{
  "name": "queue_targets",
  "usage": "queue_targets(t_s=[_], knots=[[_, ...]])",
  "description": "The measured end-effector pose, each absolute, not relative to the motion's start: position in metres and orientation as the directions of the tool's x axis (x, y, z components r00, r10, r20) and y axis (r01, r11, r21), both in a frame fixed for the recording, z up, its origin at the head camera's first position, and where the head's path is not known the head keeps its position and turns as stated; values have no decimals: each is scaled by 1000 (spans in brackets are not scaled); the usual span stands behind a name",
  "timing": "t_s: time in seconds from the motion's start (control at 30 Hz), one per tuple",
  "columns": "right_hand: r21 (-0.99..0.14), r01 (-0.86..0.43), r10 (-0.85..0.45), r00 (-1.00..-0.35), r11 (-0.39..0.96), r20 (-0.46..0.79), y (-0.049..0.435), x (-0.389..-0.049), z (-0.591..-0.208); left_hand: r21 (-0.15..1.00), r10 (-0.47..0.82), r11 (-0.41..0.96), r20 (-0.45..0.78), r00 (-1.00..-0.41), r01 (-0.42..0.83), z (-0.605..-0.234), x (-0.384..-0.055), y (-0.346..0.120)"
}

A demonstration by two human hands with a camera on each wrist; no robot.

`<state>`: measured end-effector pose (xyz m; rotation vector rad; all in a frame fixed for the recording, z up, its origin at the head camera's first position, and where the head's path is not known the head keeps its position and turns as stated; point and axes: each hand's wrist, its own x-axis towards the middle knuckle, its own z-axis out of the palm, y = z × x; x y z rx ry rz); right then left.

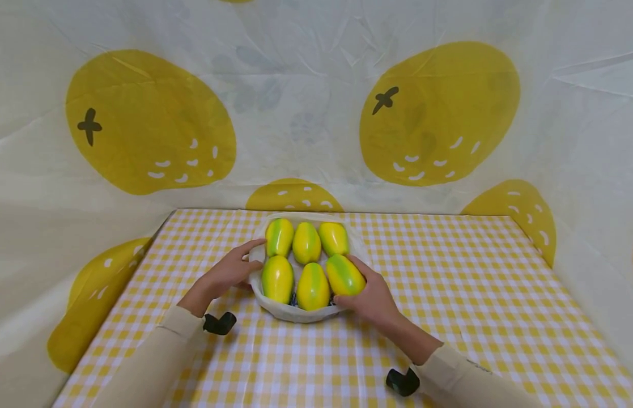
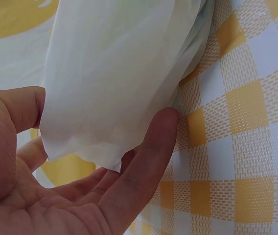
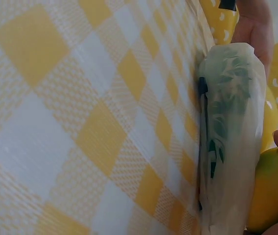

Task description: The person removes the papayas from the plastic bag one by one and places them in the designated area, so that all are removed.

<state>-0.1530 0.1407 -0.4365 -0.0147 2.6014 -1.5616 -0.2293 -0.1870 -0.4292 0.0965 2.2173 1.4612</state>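
Observation:
Several yellow mangoes point(image 1: 307, 242) with green streaks lie in two rows of three in a shallow tray wrapped in a thin white plastic bag point(image 1: 280, 311). My right hand point(image 1: 369, 297) grips the front-right mango point(image 1: 345, 275), its thumb at the near end and fingers over the far side. At the tray's left edge, my left hand point(image 1: 229, 271) holds the bag-covered rim. In the left wrist view, thumb and fingers lie on either side of the white plastic point(image 2: 109, 73). Green print shows on the bag point(image 3: 232, 117) in the right wrist view.
The tray rests toward the back middle of a table with a yellow-and-white checked cloth point(image 1: 449, 272). Behind it and at both sides hangs a pale curtain point(image 1: 301, 73) printed with big yellow fruit.

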Motion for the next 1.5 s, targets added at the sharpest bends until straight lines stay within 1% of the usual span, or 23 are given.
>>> queue_targets(t_s=[0.37,0.63,1.07,1.5], knots=[[-891,61,-51,-994,449,-93,147,-153,-424,879,300,430,-352,-886,-204,-429,-229,-187],[-887,65,-35,-995,458,-91,154,-161,-414,887,321,417,-347,-881,-198,-424,-232,-189],[-903,77,-44,-993,422,-105,166,-161,-402,880,302,423,-360,-883,-215,-429,-228,-187],[-898,67,-44,-994,435,-95,179,-169,-393,883,308,423,-351,-884,-203,-428,-227,-186]])
